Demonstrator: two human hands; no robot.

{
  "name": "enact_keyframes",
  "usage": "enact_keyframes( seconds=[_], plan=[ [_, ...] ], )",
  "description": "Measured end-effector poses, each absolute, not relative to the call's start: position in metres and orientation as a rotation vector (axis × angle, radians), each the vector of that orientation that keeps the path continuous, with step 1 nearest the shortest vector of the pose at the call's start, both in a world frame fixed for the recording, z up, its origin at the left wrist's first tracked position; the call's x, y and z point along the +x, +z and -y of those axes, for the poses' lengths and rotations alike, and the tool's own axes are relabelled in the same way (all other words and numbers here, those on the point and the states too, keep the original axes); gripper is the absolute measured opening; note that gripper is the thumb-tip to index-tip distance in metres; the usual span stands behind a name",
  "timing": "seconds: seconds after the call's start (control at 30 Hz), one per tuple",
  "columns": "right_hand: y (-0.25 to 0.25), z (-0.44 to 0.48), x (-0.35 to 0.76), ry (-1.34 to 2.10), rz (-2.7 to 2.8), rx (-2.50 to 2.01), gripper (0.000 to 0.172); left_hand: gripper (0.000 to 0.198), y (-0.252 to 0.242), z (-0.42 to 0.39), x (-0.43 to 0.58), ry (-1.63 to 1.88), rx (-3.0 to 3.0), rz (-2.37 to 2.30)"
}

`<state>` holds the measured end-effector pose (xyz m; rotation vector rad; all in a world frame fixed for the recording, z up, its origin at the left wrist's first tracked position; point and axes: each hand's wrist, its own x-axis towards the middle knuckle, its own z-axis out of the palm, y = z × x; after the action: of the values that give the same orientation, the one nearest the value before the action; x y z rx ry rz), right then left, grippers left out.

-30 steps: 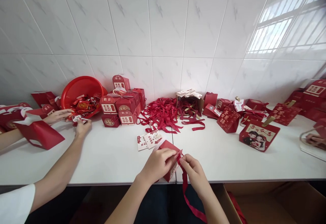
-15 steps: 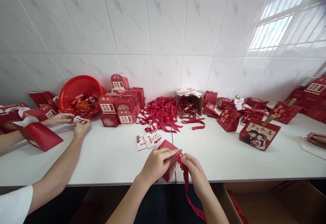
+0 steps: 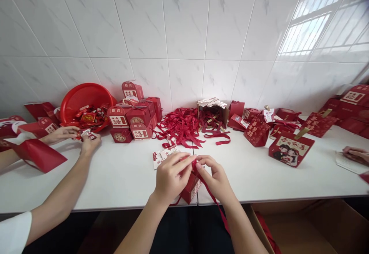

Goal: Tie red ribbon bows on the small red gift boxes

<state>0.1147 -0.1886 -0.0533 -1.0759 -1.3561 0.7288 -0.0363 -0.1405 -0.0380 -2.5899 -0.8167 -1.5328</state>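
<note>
A small red gift box (image 3: 190,189) with pale printing on its side stands at the table's front edge, partly covered by my hands. Above its top, my left hand (image 3: 173,175) is closed, its fingertips pinching a red ribbon (image 3: 212,197). My right hand (image 3: 213,177) grips the same ribbon, fingertips nearly touching those of the left. One long end trails below my right wrist over the table edge; a short piece shows left of the box. Just behind my left hand lie printed cards (image 3: 157,159). How the ribbon passes through the box top is hidden.
Behind lie a ribbon heap (image 3: 183,125) and a carton of ribbons (image 3: 213,115). Stacked gift boxes (image 3: 140,131) and a red basket (image 3: 67,102) of sweets stand left, where a co-worker's hands (image 3: 89,142) hold a packet. More boxes (image 3: 291,150) and another person's hand (image 3: 356,154) are right.
Both hands have risen and come together above the box; my left hand has left its side for the ribbon at the top. A red item has entered at the right edge.
</note>
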Motion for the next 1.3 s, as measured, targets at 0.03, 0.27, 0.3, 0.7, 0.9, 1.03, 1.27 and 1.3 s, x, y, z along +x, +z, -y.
enact_keyframes(
  seconds=[0.03, 0.27, 0.3, 0.7, 0.9, 1.03, 1.27, 1.3],
  plan=[
    [-0.047, 0.191, 0.116, 0.731, 1.335, -1.045, 0.021, 0.026, -0.036, 0.141, -0.038, -1.557, -2.577, 0.866],
    [-0.006, 0.262, 0.136, 0.284, 0.96, -0.585, 0.01, 0.051, -0.057, 0.134, -0.047, -1.274, -2.643, 1.893],
    [-0.003, 0.271, 0.139, 0.208, 0.906, -0.543, 0.009, 0.051, -0.061, 0.132, -0.046, -1.217, -2.66, 1.988],
    [-0.063, 0.209, 0.1, 0.812, 0.439, -0.67, 0.016, 0.046, -0.083, 0.128, -0.034, -1.179, -2.59, 2.006],
    [-0.075, 0.169, 0.093, 1.21, 0.819, -0.85, 0.029, 0.045, -0.081, 0.134, -0.04, -1.445, -2.79, 1.984],
    [-0.072, 0.164, 0.104, 1.253, 1.007, -1.052, 0.027, 0.044, -0.077, 0.14, -0.052, -1.794, -2.929, 2.131],
    [-0.065, 0.162, 0.104, 1.183, 1.273, -1.248, 0.023, 0.05, -0.081, 0.144, -0.058, -1.955, -2.973, 2.218],
    [-0.065, 0.161, 0.103, 1.161, 1.306, -1.265, 0.023, 0.05, -0.08, 0.145, -0.058, -1.938, -2.982, 2.201]
  ],
)
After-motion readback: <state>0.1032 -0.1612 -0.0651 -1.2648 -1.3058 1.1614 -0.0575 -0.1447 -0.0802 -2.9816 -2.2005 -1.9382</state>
